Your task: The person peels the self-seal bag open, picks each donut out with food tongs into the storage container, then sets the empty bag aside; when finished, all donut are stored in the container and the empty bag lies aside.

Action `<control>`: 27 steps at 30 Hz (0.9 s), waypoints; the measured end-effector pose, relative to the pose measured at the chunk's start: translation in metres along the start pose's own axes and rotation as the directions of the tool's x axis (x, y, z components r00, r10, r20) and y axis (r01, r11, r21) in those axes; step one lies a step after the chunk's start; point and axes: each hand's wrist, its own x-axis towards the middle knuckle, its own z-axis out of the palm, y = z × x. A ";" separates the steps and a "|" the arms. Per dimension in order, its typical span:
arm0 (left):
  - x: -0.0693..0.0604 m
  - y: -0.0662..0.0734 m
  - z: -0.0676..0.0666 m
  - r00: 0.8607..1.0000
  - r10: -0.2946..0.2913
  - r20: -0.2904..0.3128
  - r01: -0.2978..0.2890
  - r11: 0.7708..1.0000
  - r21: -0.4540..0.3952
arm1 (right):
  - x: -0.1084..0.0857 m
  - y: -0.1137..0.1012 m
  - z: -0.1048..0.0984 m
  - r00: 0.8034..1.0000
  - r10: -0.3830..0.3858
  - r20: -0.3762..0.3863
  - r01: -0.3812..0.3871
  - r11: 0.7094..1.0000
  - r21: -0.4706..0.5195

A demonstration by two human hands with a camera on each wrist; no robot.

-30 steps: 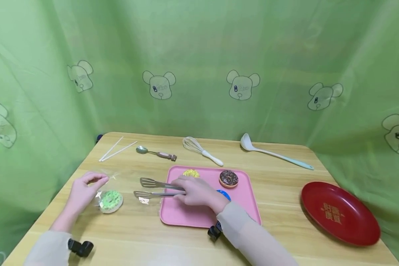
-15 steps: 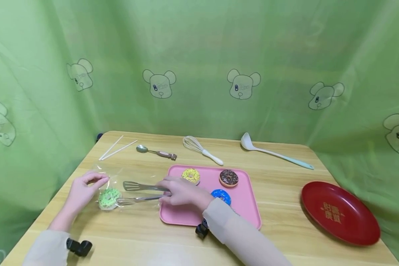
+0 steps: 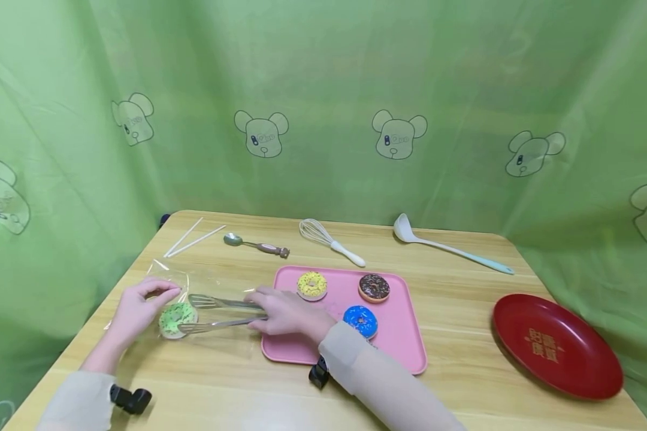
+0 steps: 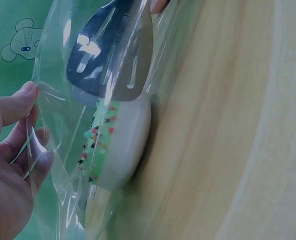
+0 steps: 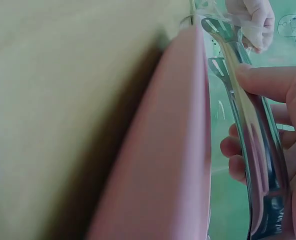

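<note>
My left hand [image 3: 140, 308] pinches the edge of a clear plastic bag [image 3: 167, 274] between thumb and fingers. A green-iced doughnut [image 3: 171, 323] with sprinkles lies inside the bag. My right hand [image 3: 287, 312] grips metal tongs [image 3: 227, 324], whose slotted ends stand apart. One slotted end overlaps the doughnut in the head view; the left wrist view shows a slotted head [image 4: 110, 55] at the doughnut's edge, behind the plastic. Whether the tongs touch the doughnut I cannot tell. In the right wrist view, thumb and fingers close around the tongs' arms [image 5: 258, 135].
Under my right hand is a pink tray [image 3: 396, 347] with yellow [image 3: 307, 290], chocolate [image 3: 374, 293] and blue doughnuts [image 3: 356, 316]. White sticks [image 3: 195, 242], a spoon [image 3: 256, 245], a whisk [image 3: 331, 242] and a ladle [image 3: 447, 247] lie behind. A red plate [image 3: 577, 341] sits right.
My right hand has moved left with the tongs, bringing their ends to the green doughnut. The yellow and blue doughnuts have come into fuller view. My left hand has stayed almost still.
</note>
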 end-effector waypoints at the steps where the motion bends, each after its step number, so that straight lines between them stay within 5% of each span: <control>1: 0.000 0.000 0.000 1.000 0.007 0.000 -0.007 1.000 -0.001 | 0.000 -0.001 0.001 1.000 0.001 -0.004 -0.001 1.000 0.003; 11: -0.001 0.000 0.002 0.999 0.014 0.037 -0.015 1.000 0.012 | 0.004 -0.006 0.004 0.999 0.006 -0.034 -0.006 1.000 -0.011; 27: 0.000 -0.002 0.000 0.998 -0.050 0.049 0.049 0.999 0.017 | 0.018 -0.017 0.003 0.998 0.021 0.051 -0.021 1.000 -0.004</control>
